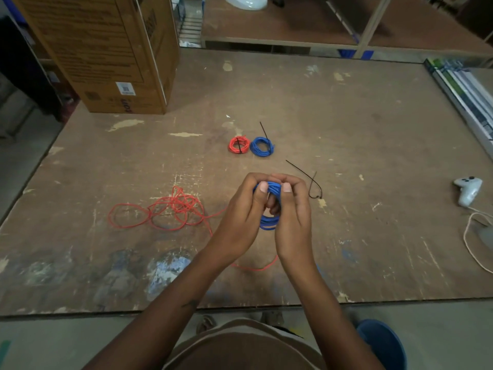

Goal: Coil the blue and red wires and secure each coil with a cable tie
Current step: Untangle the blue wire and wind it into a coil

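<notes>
Head view: both hands meet just below the frame's centre, holding a blue coil (270, 220) between them above the desk (346, 129). The left hand (240, 217) and right hand (292, 217) each curl their fingers (286, 186) round the top of the coil, thumbs pressed on its near face; the ring stands roughly upright, its long axis running up and down the frame, with its lower loops showing below the palms. Left of the hands a loose red wire (165, 212) lies in tangled, thin loops on the desk, one strand trailing under the wrists toward lower centre. Above the hands, at centre, a small red coil (239, 145) lies flat with a black tie across it, touching a finished blue coil (262, 147) whose tie tail points toward the top of the frame. A spare black cable tie (309, 180), bent into a hook, lies just right of the hands. Worn brown board forms the desk, scuffed and paint-stained. A cardboard box (106, 54) stands upper left; a white controller (468, 189) rests at the right edge.
</notes>
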A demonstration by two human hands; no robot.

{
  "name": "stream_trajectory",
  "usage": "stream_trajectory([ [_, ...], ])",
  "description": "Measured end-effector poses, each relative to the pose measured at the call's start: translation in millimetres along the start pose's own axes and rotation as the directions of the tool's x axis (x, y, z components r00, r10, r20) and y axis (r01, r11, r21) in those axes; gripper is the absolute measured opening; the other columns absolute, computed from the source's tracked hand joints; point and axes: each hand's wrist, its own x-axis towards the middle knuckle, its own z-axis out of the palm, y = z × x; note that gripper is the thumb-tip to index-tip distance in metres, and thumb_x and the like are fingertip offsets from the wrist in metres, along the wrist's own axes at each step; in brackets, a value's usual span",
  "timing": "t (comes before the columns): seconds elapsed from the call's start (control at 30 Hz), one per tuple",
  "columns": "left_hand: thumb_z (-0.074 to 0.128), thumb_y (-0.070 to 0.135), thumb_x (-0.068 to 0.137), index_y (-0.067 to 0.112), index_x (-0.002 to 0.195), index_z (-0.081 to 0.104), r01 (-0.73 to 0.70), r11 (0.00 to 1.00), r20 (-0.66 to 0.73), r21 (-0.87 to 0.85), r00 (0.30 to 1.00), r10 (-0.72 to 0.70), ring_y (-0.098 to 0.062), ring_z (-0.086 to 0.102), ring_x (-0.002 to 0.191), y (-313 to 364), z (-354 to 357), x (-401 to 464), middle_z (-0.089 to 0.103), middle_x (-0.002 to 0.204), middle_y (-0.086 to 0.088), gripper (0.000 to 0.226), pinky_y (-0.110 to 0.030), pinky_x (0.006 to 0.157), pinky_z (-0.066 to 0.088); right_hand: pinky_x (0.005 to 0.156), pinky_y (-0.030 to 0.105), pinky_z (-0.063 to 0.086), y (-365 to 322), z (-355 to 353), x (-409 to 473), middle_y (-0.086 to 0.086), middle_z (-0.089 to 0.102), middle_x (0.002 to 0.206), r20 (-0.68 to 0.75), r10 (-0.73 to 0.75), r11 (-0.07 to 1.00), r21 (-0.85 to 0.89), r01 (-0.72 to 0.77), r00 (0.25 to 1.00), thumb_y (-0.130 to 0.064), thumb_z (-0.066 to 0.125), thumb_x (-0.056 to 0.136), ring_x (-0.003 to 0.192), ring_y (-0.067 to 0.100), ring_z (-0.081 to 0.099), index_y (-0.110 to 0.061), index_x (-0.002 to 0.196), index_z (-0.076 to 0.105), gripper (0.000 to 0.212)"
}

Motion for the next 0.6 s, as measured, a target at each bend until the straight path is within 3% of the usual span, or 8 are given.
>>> stream_trajectory([
  [0.07, 0.036, 0.015, 0.117, 0.009, 0.125, 0.060, 0.007, 1.000, -0.038, -0.026, 0.999, -0.008, -0.005, 0.057, 0.082, -1, 4, 7, 0.061, 0.091, 0.009, 0.026, -0.026, 0.080, 0.047, 0.086, 0.022, 0.051, -1, -12, 4, -0.015, 0.071, 0.110, 0.071, -0.099, 0.982, -0.155, 0.109, 0.993, -0.026, 0.036, 0.118, 0.099, 0.006, 0.069, -0.019, 0.136, 0.063, 0.033],
  [0.17, 0.036, 0.016, 0.117, 0.011, 0.129, 0.058, 0.022, 1.000, -0.055, -0.011, 0.998, -0.022, 0.000, 0.058, 0.086, -1, 14, 13, 0.060, 0.096, 0.022, 0.026, -0.024, 0.085, 0.044, 0.088, 0.005, 0.042, 4, -29, 14, -0.001, 0.068, 0.136, 0.206, -0.187, 0.837, -0.478, 0.266, 0.961, -0.040, 0.028, 0.116, 0.114, 0.008, 0.066, -0.021, 0.159, 0.046, 0.050],
  [0.27, 0.035, 0.016, 0.117, 0.011, 0.134, 0.053, 0.056, 0.997, -0.045, -0.043, 0.997, -0.058, 0.003, 0.057, 0.090, -3, 27, 16, 0.059, 0.107, 0.017, 0.024, -0.022, 0.088, 0.044, 0.092, 0.019, 0.044, 1, -41, 26, -0.001, 0.058, 0.151, 0.298, -0.070, 0.770, -0.590, 0.241, 0.952, -0.045, 0.023, 0.114, 0.127, 0.015, 0.060, -0.023, 0.163, 0.037, 0.055],
  [0.33, 0.035, 0.016, 0.117, 0.011, 0.134, 0.051, 0.061, 0.998, -0.038, -0.032, 0.997, -0.062, 0.003, 0.058, 0.092, -7, 31, 19, 0.060, 0.112, 0.012, 0.024, -0.021, 0.089, 0.044, 0.088, 0.032, 0.047, -2, -49, 32, 0.002, 0.061, 0.143, 0.353, -0.075, 0.733, -0.614, 0.292, 0.932, -0.043, 0.020, 0.113, 0.119, 0.020, 0.063, -0.022, 0.157, 0.041, 0.053],
  [0.43, 0.036, 0.023, 0.116, 0.015, 0.134, 0.054, 0.092, 0.996, -0.031, 0.018, 0.995, -0.092, -0.003, 0.063, 0.098, -16, 34, 25, 0.065, 0.118, 0.009, 0.027, -0.027, 0.092, 0.049, 0.072, 0.028, 0.039, 1, -55, 41, -0.001, 0.063, 0.120, 0.392, -0.088, 0.691, -0.638, 0.340, 0.916, -0.038, 0.027, 0.109, 0.096, 0.017, 0.063, -0.021, 0.144, 0.048, 0.044],
  [0.5, 0.040, 0.031, 0.116, 0.017, 0.126, 0.063, 0.243, 0.966, -0.014, -0.084, 0.970, -0.245, -0.007, 0.068, 0.101, -16, 36, 29, 0.071, 0.115, 0.001, 0.029, -0.030, 0.094, 0.051, 0.072, 0.024, 0.044, 9, -55, 45, -0.003, 0.063, 0.115, 0.383, -0.104, 0.695, -0.632, 0.342, 0.918, -0.031, 0.036, 0.111, 0.093, 0.013, 0.061, -0.022, 0.137, 0.051, 0.031],
  [0.6, 0.037, 0.060, 0.110, 0.005, 0.116, 0.076, 0.532, 0.763, 0.155, -0.367, 0.844, -0.514, -0.029, 0.074, 0.114, -16, 34, 39, 0.077, 0.117, -0.019, 0.068, -0.044, 0.104, 0.056, 0.082, 0.034, 0.057, 23, -55, 49, 0.007, 0.065, 0.127, 0.371, -0.106, 0.717, -0.614, 0.330, 0.922, -0.028, 0.037, 0.110, 0.105, 0.021, 0.068, -0.012, 0.139, 0.052, 0.036],
])
